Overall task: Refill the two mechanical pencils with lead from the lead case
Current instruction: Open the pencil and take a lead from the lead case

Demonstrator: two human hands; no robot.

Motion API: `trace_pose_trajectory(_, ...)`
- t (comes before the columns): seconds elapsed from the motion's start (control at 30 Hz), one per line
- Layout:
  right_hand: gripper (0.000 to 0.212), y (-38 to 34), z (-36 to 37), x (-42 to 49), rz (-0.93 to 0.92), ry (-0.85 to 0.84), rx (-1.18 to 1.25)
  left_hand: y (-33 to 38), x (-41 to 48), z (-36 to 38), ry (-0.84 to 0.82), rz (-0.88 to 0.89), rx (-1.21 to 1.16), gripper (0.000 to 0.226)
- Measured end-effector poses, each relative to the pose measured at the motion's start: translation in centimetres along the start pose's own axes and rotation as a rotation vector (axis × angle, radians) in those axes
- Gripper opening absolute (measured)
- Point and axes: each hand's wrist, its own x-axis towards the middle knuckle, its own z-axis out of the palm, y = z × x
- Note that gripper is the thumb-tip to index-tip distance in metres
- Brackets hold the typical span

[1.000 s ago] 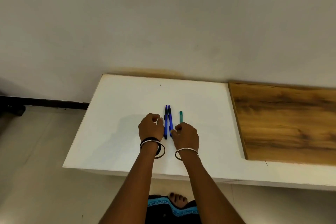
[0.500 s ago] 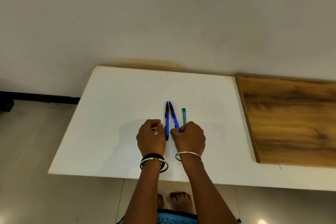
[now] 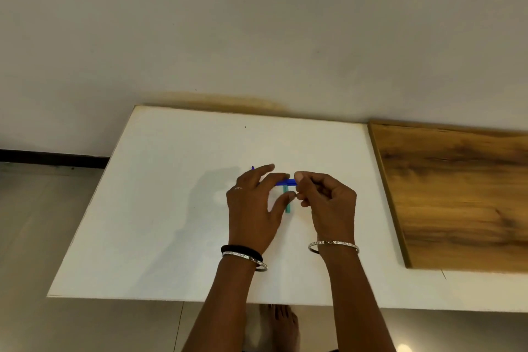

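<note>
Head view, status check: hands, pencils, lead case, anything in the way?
Right hand pinches blue mechanical pencil by one end; left hand open, fingers over it. Teal lead case on white table. Second pencil mostly hidden behind left hand.

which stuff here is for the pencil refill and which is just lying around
For the job: blue pencil, pinched by the right hand, left hand at its other end; teal lead case on the white table.
Just lying about: wooden board.
</note>
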Motion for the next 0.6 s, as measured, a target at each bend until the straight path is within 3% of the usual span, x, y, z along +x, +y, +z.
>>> trace_pose_trajectory(0.2, 0.016, -0.1, 0.8, 0.0, 0.065, -0.045, 0.132, 0.6, 0.0, -0.3, 0.047, 0.035, -0.016, 0.024)
trace_pose_trajectory(0.37, 0.010, -0.6, 0.7, -0.2, 0.061, 0.004, 0.286, 1.0, 0.0, -0.8, 0.069, 0.100, -0.080, 0.023)
trace_pose_trajectory(0.6, 0.009, -0.1, -0.3, 0.1, 0.041, 0.008, 0.271, 1.9, -1.1, -0.2, 0.057, 0.048, 0.024, 0.046)
